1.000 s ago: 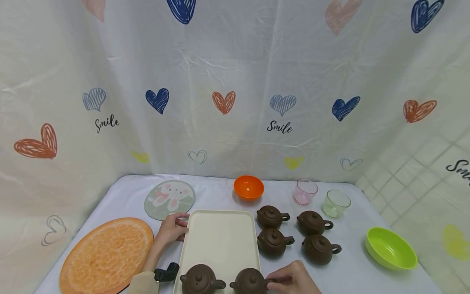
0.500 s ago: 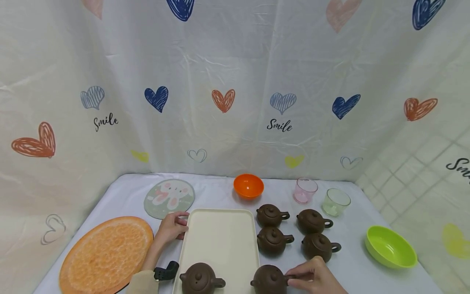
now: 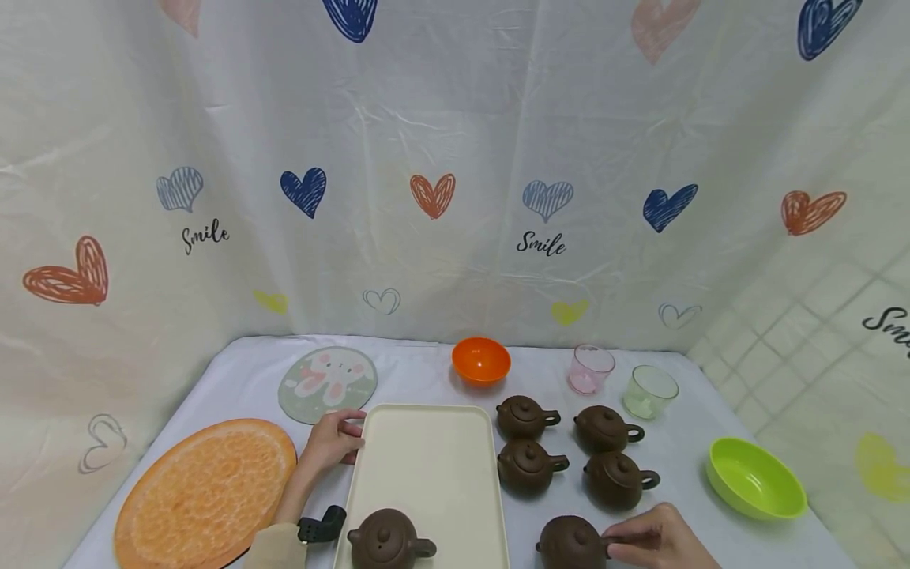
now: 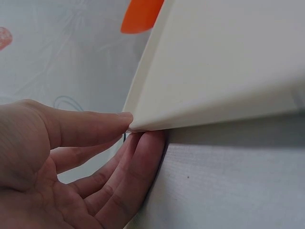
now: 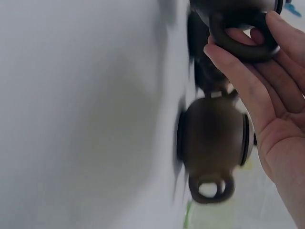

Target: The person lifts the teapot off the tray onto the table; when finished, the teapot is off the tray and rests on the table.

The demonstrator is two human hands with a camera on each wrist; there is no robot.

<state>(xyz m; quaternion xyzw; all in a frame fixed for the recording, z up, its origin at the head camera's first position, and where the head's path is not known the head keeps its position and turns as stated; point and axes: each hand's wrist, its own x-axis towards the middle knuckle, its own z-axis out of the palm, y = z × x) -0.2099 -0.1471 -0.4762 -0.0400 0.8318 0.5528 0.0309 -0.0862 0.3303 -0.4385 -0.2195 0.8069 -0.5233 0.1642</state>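
Note:
A cream rectangular tray (image 3: 426,466) lies in the middle, one brown teapot (image 3: 387,539) on its near left part. At the tray's left edge my left hand (image 3: 330,441) pinches the rim; the left wrist view has the thumb on top and the fingers (image 4: 143,162) beneath the corner. My right hand (image 3: 657,537) holds another brown teapot (image 3: 572,544) by its handle (image 5: 245,50), to the right of the tray at the near side. In the right wrist view thumb and fingers close round that handle, and a second teapot (image 5: 214,136) shows below.
Several brown teapots (image 3: 529,466) stand in two columns right of the tray. Behind are an orange bowl (image 3: 481,361), a pink glass (image 3: 592,370) and a green glass (image 3: 650,393). A lime bowl (image 3: 757,480) sits far right, a bunny mat (image 3: 329,385) and an orange round mat (image 3: 206,494) left.
My right hand has carried the teapot rightward from over the tray's near right part to beside the tray. My left hand has stayed at the tray's edge.

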